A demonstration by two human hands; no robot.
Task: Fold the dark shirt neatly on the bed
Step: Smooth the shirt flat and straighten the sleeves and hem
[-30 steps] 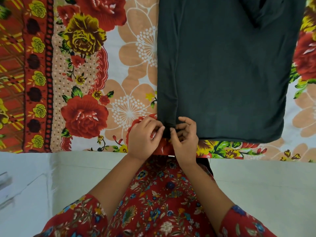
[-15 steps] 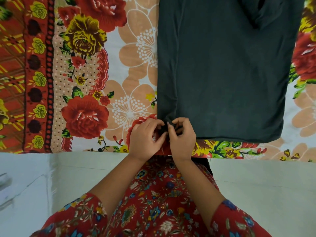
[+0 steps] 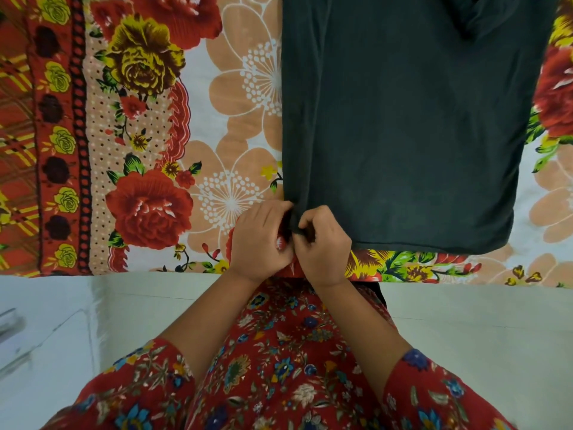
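A dark shirt [image 3: 403,119] is being gripped at its near left corner by both hands of a person at the edge of a bed [image 3: 527,268], in a view from a head-worn camera. The garment is lying flat on the floral bedsheet [image 3: 148,150], toward the right of the view. Its left edge is running straight away from the person and its hem is lying just short of the bed's near edge. Its far end is being cut off by the top of the frame, where a fold or opening in the cloth is showing as a darker crease near the upper right.

The corner of the hem is being pinched between the curled fingers and thumb of the left hand [image 3: 259,240] and those of the right hand [image 3: 325,246]. The two hands are being held close together, with a small bunch of dark cloth gathered between them. Whether the corner is being lifted clear of the sheet cannot be told.

The sheet is being shown printed with red and yellow roses, peach flowers and a red patterned border at the left. A red floral dress [image 3: 279,352] with short sleeves is being worn by the person, and a pale floor [image 3: 77,321] is being seen below the bed's edge on either side.
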